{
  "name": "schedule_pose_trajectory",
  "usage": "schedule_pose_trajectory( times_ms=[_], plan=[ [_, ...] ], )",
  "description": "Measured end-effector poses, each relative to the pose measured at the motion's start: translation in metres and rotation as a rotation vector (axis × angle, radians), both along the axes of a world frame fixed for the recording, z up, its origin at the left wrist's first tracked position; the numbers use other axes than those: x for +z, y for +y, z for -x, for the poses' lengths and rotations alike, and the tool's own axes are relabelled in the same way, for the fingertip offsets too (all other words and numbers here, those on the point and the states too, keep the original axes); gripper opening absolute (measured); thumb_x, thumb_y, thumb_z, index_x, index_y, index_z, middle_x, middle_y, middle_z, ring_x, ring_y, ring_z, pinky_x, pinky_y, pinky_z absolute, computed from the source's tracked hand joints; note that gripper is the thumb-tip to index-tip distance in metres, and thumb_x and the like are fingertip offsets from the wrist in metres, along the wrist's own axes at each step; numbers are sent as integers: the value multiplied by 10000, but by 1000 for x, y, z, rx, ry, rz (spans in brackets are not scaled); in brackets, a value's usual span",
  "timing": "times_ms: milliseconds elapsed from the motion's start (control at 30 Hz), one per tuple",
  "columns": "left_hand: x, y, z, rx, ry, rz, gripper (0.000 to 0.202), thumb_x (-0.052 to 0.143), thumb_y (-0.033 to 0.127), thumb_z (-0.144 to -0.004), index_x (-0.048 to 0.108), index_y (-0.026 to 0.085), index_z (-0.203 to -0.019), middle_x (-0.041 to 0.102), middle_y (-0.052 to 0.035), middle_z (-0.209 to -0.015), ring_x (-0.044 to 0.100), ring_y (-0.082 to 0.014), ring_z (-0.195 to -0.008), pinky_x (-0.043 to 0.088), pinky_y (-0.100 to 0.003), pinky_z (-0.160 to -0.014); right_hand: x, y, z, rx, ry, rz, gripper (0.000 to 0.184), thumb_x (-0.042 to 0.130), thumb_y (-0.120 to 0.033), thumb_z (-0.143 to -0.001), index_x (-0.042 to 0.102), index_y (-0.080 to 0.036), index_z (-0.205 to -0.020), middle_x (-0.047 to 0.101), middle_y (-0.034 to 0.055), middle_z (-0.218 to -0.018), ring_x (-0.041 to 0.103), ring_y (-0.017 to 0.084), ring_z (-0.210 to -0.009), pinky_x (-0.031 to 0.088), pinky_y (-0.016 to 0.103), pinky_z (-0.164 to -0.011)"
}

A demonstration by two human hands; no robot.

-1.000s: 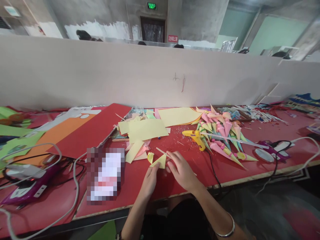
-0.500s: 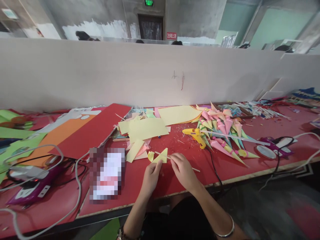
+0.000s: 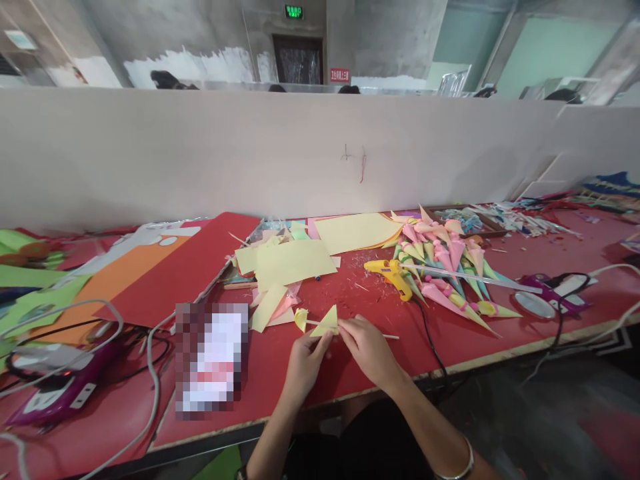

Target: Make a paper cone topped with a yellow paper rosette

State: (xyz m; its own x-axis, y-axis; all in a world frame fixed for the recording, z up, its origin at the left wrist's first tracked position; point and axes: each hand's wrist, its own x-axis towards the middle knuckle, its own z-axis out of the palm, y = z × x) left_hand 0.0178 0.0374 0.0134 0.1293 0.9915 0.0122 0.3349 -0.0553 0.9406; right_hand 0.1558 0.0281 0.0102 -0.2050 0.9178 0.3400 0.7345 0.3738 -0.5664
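A small yellow paper triangle point(image 3: 327, 320) is pinched in my left hand point(image 3: 306, 360), its point turned up. My right hand point(image 3: 367, 343) is closed at the triangle's right corner, its thumb and fingertips pressed together there. Just left of the triangle is a curled yellow paper piece point(image 3: 301, 319) with a thin pale stick point(image 3: 313, 323) running from it toward the paper. Another length of pale stick point(image 3: 391, 337) shows to the right of my right hand. Whether both lengths are one stick is hidden by the hands and paper.
A yellow glue gun point(image 3: 390, 273) lies before a heap of pastel paper cones point(image 3: 450, 257). Yellow sheets point(image 3: 295, 263) and scraps lie behind my hands. At left are a blurred-out object point(image 3: 213, 360), a red sheet point(image 3: 185, 267) and a purple power strip point(image 3: 60, 393) with cables.
The triangle has turned more upright. My right fingers have closed in on its right corner. The stick that crossed in front of the paper now shows mainly to its left.
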Motion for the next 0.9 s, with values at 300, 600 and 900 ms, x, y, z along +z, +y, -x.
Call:
schedule_pose_trajectory(
  times_ms=[300, 600, 900],
  plan=[
    [-1, -5, 0, 14, -60, -41, 429, 459, 474, -718, 514, 154, -439, 531, -5, -446, 476, -120, -466, 378, -213, -489, 8, -2, -9, 106, 38, 42, 209, 399, -205, -868, 608, -214, -869, 575, 25, -770, 500, 152, -759, 394, 258, -684],
    [-4, -5, -4, 4, -56, 9, 485, 340, 527, -768, 413, 168, -450, 412, 27, -436, 368, -94, -440, 310, -214, -477, 9, -6, -8, 129, 92, 71, 168, 420, -205, -848, 588, -202, -857, 565, 23, -781, 501, 145, -760, 380, 251, -687],
    [-3, -6, -5, -53, -14, 16, 445, 359, 537, -750, 351, 180, -484, 329, 44, -485, 303, -86, -474, 269, -211, -479, 7, 1, -7, 130, 302, 292, 253, 417, -265, -829, 588, -160, -676, 554, -11, -587, 476, 108, -548, 355, 200, -530]
  ],
)
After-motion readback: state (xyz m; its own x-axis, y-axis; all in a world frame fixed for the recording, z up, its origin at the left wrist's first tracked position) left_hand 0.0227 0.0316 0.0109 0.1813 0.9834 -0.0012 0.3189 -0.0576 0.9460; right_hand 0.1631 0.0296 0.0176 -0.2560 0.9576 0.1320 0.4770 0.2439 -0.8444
